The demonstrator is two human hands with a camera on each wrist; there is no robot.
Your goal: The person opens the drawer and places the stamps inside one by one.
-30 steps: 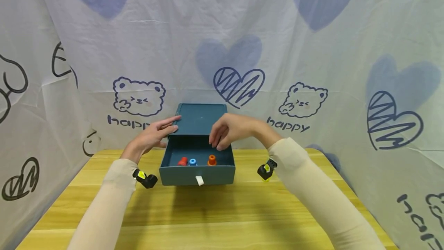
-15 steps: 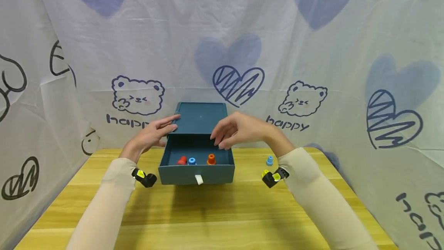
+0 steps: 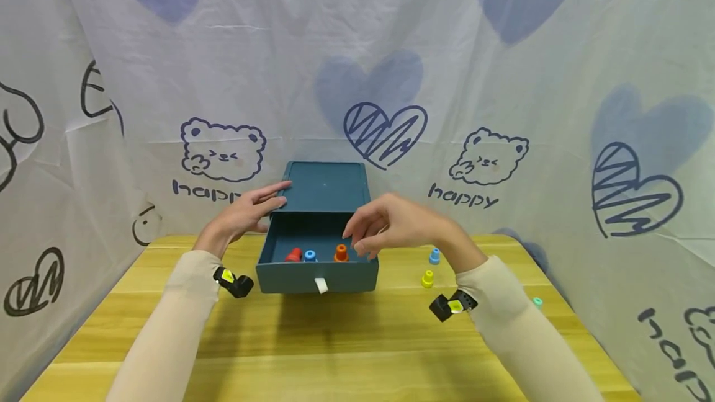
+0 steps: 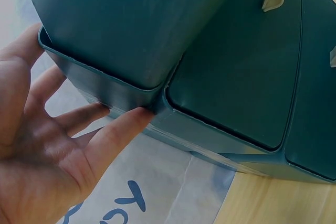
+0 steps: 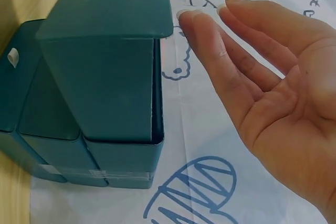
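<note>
So the drawer [image 3: 290,279] is a dark teal plastic thing, smooth and kinda matte, with a little white tab [image 3: 321,285] on the front for a pull. It's slid way out of the top of a matching cabinet [image 3: 326,187] standing on the wood table [image 3: 346,343]. From the left wrist view you can see more drawers stacked below, pushed in, with pale loop pulls.

Left hand [image 3: 242,213] isn't gripping anything, just has its fingers spread and touching the left side of the cabinet. Right hand [image 3: 399,222] hangs over the drawer's right side, fingers loosely bent with a gap to the thumb, nothing in its grasp.

Inside the drawer, near the front wall: a red peg [image 3: 293,255] that's tipped over, a light blue peg [image 3: 310,256] right by it, and an orange peg [image 3: 341,254] standing upright with a hollow top. On the table to the right there's another blue one [image 3: 434,256], a yellow one [image 3: 427,278] and a mint one [image 3: 537,302] partly behind the sleeve [image 3: 519,321].
</note>
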